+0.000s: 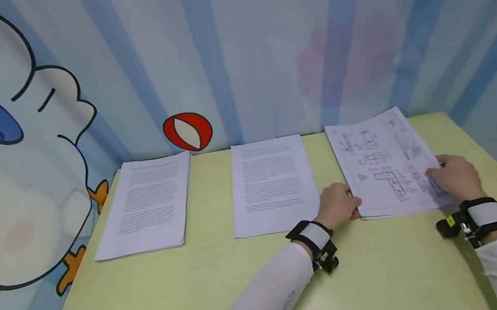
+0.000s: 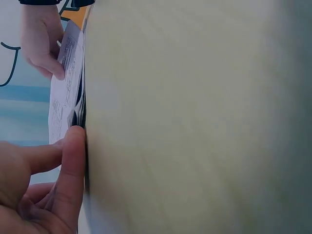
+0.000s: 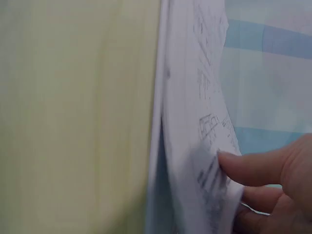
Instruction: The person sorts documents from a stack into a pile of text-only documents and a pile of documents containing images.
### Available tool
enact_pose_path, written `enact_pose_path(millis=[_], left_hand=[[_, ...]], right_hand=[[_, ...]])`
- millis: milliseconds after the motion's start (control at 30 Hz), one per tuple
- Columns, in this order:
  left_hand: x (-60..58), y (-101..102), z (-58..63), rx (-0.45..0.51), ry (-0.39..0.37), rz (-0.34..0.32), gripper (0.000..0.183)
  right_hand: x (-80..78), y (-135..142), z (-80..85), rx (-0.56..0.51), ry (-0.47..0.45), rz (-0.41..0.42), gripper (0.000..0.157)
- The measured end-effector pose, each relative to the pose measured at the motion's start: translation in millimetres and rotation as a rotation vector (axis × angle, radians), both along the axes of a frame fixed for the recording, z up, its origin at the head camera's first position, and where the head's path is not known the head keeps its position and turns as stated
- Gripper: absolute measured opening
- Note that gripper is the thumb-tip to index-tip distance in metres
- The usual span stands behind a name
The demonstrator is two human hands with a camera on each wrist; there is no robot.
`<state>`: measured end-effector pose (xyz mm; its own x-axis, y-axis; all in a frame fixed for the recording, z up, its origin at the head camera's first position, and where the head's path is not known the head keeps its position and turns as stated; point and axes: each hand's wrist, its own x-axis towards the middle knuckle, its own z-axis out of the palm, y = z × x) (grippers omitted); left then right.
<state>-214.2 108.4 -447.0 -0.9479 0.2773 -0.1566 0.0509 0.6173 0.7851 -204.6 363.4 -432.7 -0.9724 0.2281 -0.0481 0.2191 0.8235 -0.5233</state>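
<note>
A stack of paper printed with line drawings (image 1: 383,165) lies at the right of the table. At its near left corner is my left hand (image 1: 336,205), finger and thumb pinching the edge. My right hand (image 1: 455,177) grips the right edge, thumb on top and other fingers underneath. In the right wrist view, the sheets (image 3: 190,97) bow up on that side, and a gap shows between them and the paper below. The left wrist view shows the layered sheet edges (image 2: 79,102) slightly parted near my left fingertips.
Two more paper stacks, covered in lines of text, lie at the left (image 1: 148,202) and in the middle (image 1: 272,185). The middle one is close beside my left hand. Behind the pale yellow table (image 1: 200,293) hangs a printed cartoon curtain (image 1: 254,47).
</note>
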Motion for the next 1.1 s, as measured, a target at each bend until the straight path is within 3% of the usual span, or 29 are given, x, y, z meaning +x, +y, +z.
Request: enact_pose_path(millis=[167,400,567,933,1100], left_hand=[[-1.1,-4,0.1,-0.047,0.002,-0.01,0.011],[0.9,-9,1.7,-0.114,0.026,-0.02,0.02],[1.7,-14,4.0,-0.157,0.044,-0.035,0.021],[3.0,-22,5.3,-0.117,0.007,-0.015,0.024],[3.6,-28,4.2,-0.04,0.022,-0.039,0.03]], right_hand=[[-4.1,0,-0.9,0.057,-0.006,0.09,0.057],[-3.9,-9,0.0,0.024,-0.035,0.088,0.057],[-1.5,-15,1.9,0.041,-0.056,0.132,0.055],[0.5,-23,1.4,0.05,-0.126,0.172,0.06],[2.5,-28,2.6,0.035,-0.136,0.171,0.062]])
